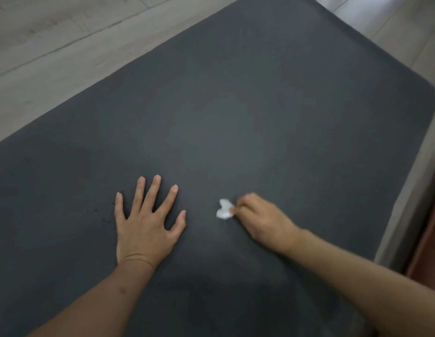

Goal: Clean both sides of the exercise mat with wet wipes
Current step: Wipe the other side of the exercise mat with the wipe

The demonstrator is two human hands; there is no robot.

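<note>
Pale wood-look floor (pixel 53 45) shows at the far left. The dark grey exercise mat (pixel 236 117) lies flat on it and fills most of the view. A few dark specks (pixel 107 215) dot the mat just left of the left hand (pixel 145 227), which lies flat, palm down, fingers straight and spread. To its right, the right hand (pixel 262 220) is curled, pinching a crumpled white wet wipe (pixel 223 209) that pokes out left of its fingertips, against the mat.
</note>
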